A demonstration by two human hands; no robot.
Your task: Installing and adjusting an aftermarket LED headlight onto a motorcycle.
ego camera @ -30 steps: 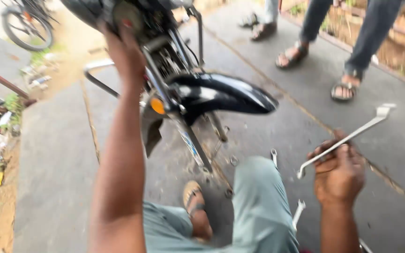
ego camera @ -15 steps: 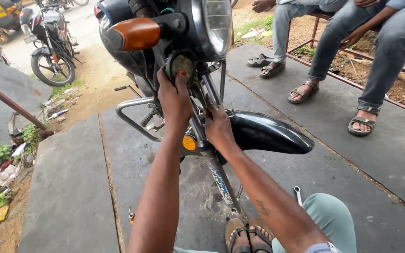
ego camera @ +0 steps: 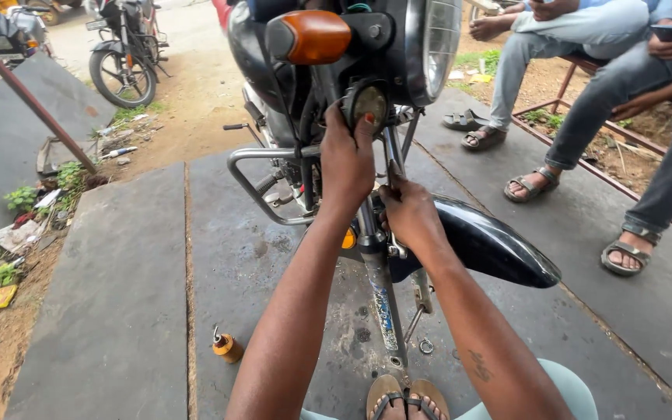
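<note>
Moved: both your hands sit higher up the fork vs half a sec ago; view's closer.
L hand (ego camera: 348, 159): fingers wrapped round the round horn (ego camera: 370, 103) under the headlight (ego camera: 429, 43), gripping it.
R hand (ego camera: 410, 214): fingers closed on the fork leg (ego camera: 379, 272), just right of L wrist.
Fender (ego camera: 491, 249): black, right of R fingers, touching the fork.
Indicator (ego camera: 309, 36): orange, above L fingers.
Oil can (ego camera: 227, 346): on floor, well below-left.
Washer (ego camera: 426, 345): floor, below R fingers.
</note>
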